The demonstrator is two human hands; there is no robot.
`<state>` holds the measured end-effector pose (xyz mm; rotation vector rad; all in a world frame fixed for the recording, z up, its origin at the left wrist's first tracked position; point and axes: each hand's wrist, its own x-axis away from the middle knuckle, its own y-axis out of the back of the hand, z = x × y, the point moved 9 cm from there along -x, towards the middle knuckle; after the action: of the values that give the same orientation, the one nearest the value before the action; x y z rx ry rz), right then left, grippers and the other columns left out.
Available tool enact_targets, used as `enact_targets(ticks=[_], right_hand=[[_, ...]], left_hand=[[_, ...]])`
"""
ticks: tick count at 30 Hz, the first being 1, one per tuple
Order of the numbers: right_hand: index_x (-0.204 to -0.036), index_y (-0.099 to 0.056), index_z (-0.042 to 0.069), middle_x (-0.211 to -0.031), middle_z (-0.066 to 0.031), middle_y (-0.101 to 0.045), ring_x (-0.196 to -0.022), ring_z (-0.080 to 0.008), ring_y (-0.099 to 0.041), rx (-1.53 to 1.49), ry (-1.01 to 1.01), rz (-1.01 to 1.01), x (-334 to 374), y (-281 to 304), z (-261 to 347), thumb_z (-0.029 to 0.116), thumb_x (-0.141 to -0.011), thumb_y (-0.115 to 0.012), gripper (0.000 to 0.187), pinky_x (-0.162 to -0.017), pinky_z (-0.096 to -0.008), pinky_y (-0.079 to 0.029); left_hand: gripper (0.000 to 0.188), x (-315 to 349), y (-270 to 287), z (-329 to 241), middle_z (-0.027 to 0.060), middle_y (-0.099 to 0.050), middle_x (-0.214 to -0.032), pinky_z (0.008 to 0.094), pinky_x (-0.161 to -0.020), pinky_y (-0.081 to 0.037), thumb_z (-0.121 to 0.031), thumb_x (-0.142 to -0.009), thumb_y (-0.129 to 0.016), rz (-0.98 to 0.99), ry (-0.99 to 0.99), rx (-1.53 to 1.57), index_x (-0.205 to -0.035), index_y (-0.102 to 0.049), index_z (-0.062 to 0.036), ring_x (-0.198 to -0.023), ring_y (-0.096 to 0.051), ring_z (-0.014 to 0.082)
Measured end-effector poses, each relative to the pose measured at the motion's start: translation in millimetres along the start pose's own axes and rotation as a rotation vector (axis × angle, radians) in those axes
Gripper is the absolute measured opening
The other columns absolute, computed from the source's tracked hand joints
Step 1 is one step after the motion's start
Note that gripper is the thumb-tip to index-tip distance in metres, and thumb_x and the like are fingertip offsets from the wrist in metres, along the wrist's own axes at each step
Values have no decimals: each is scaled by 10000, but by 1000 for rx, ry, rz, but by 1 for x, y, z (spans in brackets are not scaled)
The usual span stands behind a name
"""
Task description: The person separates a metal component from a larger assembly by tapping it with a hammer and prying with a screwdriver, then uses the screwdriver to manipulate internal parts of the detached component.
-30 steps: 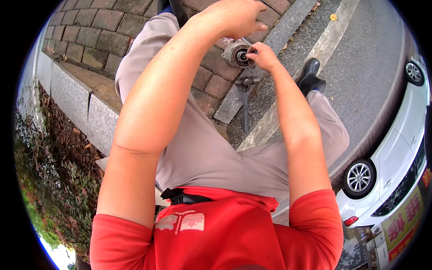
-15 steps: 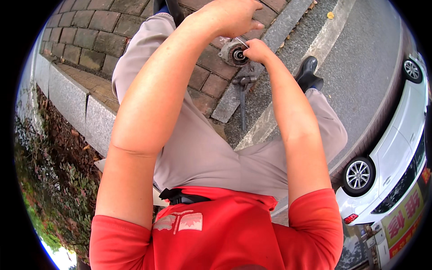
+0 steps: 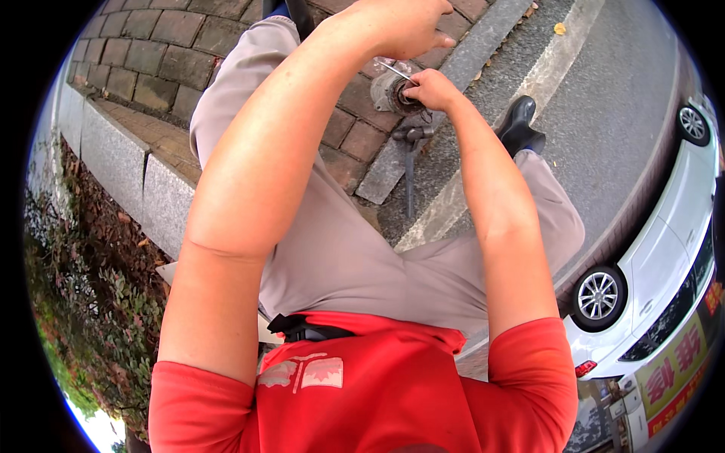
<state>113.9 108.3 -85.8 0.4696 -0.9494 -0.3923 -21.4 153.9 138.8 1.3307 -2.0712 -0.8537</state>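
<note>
I sit with my knees apart over a round grey metal part (image 3: 387,93) that rests on the brick paving. My right hand (image 3: 432,87) is pinched at the part's dark centre, its fingers closed on a thin metal rod (image 3: 394,70) that slants up to the left. My left hand (image 3: 400,26) hovers just above the part with its back toward me and its fingers curled; what it holds is hidden. A dark long-handled tool (image 3: 410,155) lies on the ground right below the part.
A stone kerb (image 3: 136,177) and a bed of shrubs (image 3: 83,287) lie to my left. My black shoe (image 3: 521,124) rests on the asphalt by a painted line (image 3: 529,83). A white car (image 3: 649,279) is parked at the right.
My right hand has shifted slightly over the part's centre, and the thin rod now shows between the two hands. My left hand has stayed above the part.
</note>
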Motion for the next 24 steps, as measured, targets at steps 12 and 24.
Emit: enact_targets(ticks=[12, 24], right_hand=[[-965, -754, 52, -1007, -196, -714, -968, -371, -677, 205, 12, -30, -8, 1, 22, 297, -797, -731, 298, -868, -447, -532], [-1037, -757, 63, -1081, -206, -706, -1044, -356, -672, 281, -59, 34, -7, -10, 24, 204, -811, -656, 285, -910, -433, -541]], left_hand=[[589, 6, 5, 4, 261, -677, -1130, 473, -925, -507, -321, -862, -713, 40, 52, -2, -1332, -568, 3, -1083, -638, 413], [545, 1, -8, 6, 265, -680, -1092, 484, -900, -511, -333, -865, -709, 45, 42, -18, -1285, -592, -6, -1049, -642, 424]])
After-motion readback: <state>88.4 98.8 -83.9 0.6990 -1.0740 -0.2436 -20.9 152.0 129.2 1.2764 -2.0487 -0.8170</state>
